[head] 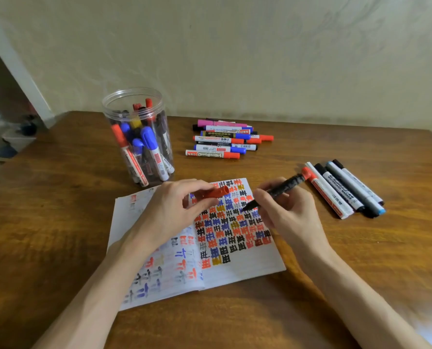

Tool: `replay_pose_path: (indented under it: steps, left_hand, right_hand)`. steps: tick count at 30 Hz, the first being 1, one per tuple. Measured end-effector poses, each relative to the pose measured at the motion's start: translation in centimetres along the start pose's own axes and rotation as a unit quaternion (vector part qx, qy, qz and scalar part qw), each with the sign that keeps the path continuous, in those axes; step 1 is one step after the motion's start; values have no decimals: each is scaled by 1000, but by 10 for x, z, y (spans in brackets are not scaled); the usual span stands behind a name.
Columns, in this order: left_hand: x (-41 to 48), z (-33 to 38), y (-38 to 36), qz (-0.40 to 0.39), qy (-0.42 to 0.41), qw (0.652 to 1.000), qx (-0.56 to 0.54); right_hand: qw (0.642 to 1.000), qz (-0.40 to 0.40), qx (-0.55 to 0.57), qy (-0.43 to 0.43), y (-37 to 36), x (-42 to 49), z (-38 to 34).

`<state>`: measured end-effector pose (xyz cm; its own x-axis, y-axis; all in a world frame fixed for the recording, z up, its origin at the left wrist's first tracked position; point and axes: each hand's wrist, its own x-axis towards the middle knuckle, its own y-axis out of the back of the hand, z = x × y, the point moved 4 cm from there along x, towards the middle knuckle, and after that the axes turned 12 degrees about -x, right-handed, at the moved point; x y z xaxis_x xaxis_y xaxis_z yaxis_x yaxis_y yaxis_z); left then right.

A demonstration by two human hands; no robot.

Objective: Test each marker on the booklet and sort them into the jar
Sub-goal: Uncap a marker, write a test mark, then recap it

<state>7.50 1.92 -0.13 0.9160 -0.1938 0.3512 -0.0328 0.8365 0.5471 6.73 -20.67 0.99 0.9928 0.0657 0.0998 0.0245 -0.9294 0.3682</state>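
Many markers (148, 143) sit in jar (134, 96); back pile (222, 141) + right group (346, 190) wait on table (58, 222), so approx half left. R hand (289, 212) pinches black marker (281, 188), tip on booklet (247, 265); L hand (173, 210) fingers curl round red cap (216, 192).

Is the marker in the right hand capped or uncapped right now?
Uncapped. The right hand holds the marker with its bare tip at the booklet page; the left hand holds a red cap apart from it.

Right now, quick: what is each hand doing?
Left hand: holding a red cap.
Right hand: holding a black marker, tip at the booklet.
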Motion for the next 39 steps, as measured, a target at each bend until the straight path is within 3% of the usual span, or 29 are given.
replay_pose_path:
  steps: [6, 19, 24, 28, 32, 34, 39]
  left_hand:
    - [1, 1, 2, 16, 7, 1000, -15]
    - [2, 2, 1, 18, -1, 999, -37]
    - [2, 1, 3, 25, 3, 999, -45]
    - [2, 1, 4, 34, 7, 998, -52]
    - [2, 2, 5, 36, 7, 998, -53]
    - [2, 1, 6, 39, 9, 997, -61]
    - [2, 0, 10, 58, -1, 997, -54]
  right_hand:
    - [998, 24, 36, 43, 7, 31, -29]
    - [994, -50, 15, 93, -19, 39, -14]
    - [994, -95, 32, 51, -21, 37, -8]
    - [979, -146, 140, -11, -25, 36, -6]
    - [993, -105, 55, 26, -17, 35, -7]
    - [994, -76, 73, 23, -11, 37, -7]
    - [992, -106, 37, 57, -1, 39, -8]
